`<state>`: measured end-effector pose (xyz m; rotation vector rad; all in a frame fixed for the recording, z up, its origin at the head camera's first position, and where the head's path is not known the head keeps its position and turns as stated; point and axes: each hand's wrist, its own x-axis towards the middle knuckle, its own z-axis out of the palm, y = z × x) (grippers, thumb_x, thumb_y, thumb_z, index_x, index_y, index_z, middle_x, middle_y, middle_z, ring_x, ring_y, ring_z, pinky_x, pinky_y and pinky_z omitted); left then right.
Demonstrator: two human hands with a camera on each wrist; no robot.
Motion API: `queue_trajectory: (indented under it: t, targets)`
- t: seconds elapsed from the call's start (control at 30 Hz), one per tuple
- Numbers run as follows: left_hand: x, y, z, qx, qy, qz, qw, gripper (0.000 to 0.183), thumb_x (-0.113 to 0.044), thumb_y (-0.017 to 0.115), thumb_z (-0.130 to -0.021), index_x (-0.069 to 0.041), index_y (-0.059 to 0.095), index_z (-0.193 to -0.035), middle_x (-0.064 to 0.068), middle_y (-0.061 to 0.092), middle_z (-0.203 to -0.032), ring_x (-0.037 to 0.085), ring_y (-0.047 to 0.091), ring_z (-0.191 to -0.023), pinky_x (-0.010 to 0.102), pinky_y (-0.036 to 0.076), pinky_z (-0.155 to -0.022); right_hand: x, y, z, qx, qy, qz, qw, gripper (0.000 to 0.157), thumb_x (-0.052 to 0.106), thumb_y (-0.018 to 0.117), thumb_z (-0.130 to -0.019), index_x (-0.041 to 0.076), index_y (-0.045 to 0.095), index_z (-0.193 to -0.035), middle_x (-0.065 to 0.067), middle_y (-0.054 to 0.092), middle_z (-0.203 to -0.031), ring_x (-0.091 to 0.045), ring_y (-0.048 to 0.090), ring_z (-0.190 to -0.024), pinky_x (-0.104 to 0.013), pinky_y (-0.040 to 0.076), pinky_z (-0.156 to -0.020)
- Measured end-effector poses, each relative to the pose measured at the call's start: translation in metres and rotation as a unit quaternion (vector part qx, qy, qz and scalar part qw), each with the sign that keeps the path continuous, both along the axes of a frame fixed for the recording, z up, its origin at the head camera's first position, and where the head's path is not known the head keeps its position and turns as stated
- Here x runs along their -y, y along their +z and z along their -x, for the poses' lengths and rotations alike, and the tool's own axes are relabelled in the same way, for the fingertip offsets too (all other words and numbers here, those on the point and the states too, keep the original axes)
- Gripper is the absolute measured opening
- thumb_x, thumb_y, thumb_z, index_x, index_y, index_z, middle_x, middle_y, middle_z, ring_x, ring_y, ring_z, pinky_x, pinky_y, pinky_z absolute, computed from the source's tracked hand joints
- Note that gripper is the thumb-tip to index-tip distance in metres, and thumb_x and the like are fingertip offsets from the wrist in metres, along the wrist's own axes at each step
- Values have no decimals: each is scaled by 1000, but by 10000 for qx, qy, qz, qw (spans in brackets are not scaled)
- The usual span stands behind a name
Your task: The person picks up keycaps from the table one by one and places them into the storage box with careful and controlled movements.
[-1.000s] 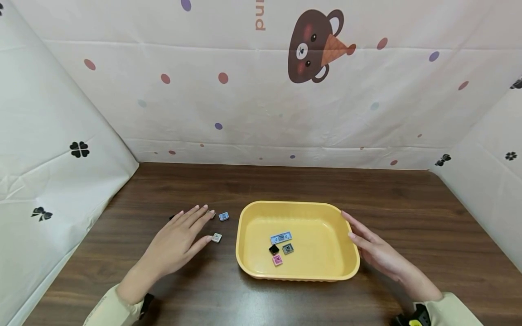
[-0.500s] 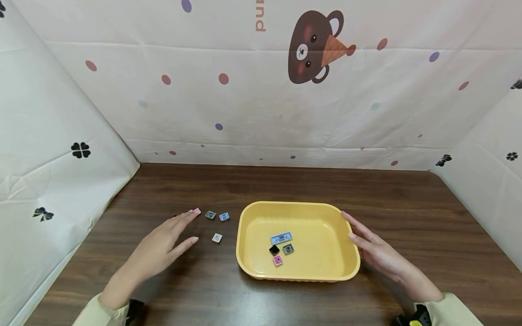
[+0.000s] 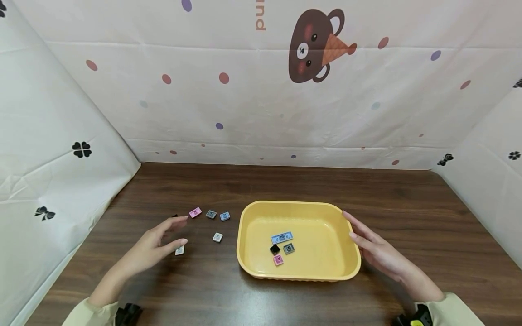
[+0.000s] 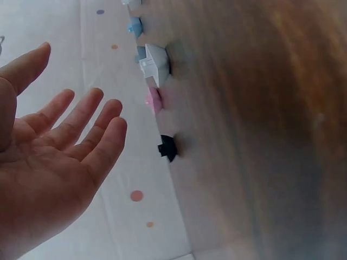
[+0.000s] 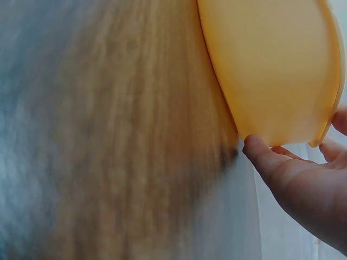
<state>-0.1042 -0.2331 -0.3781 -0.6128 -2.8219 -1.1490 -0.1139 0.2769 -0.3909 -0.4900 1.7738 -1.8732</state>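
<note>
My left hand (image 3: 152,246) hovers over the left of the table, thumb and fingers parted, holding nothing. Its thumb tip overlaps a white keycap (image 3: 180,250), and a pink keycap (image 3: 195,212) lies just beyond its fingertips. A black keycap (image 4: 168,147) is mostly hidden behind the fingers in the head view. Farther right lie a grey keycap (image 3: 210,214), a blue keycap (image 3: 224,216) and another white keycap (image 3: 218,237). With extended fingers my right hand (image 3: 381,253) touches the right end of a yellow tray (image 3: 326,253).
Inside the tray are a long blue keycap (image 3: 282,237), a black one, a grey one and a pink one. A brown wooden table (image 3: 195,185) bears everything. White printed sheets (image 3: 253,104) stand behind it and at both sides.
My left hand has drawn back to the left and toward me, uncovering the grey and pink keycaps, then a second white one. The right hand stays at the tray.
</note>
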Motion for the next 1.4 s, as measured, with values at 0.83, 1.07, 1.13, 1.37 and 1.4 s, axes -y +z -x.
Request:
queue_trajectory:
  t: [0.83,1.07,1.13,1.37,1.4]
  targets:
    - [16,-12,13,1746,-798,-389,9806,38,-12,66,-83,1,52,-115,15,55,-108,13,54,-86,24,46,-69,-2,-1,0,73,70,126,9999,54,12,27,-101,18,-1,-147,5,9,-145,6,36,-121,-19,39,-93]
    - [15,-11,16,1901,-971,-288,9765,34,-7,68,-79,2,56,-109,9,56,-97,11,51,-82,22,44,-67,-1,-1,1,80,76,135,9998,54,12,27,-101,18,-1,-147,4,8,-145,6,36,-121,-20,40,-93]
    - [15,-11,17,1942,-1007,-239,9755,33,-5,68,-78,3,57,-108,8,56,-92,10,50,-80,22,44,-67,-1,-1,1,87,76,134,9998,54,12,27,-101,18,-1,-147,4,8,-145,6,36,-121,-20,40,-93]
    - [15,-12,17,1905,-1029,7,9763,26,-5,68,-78,1,61,-102,4,54,-83,4,47,-72,20,42,-61,-1,0,0,61,81,126,9999,54,11,26,-101,18,-1,-147,5,10,-144,6,36,-121,-20,40,-93]
    - [16,-12,17,1908,-1024,48,9763,24,-6,68,-78,1,61,-101,3,54,-82,3,47,-71,20,42,-60,-1,0,0,60,73,122,9999,54,11,27,-101,18,-1,-147,5,10,-144,6,36,-121,-19,39,-93]
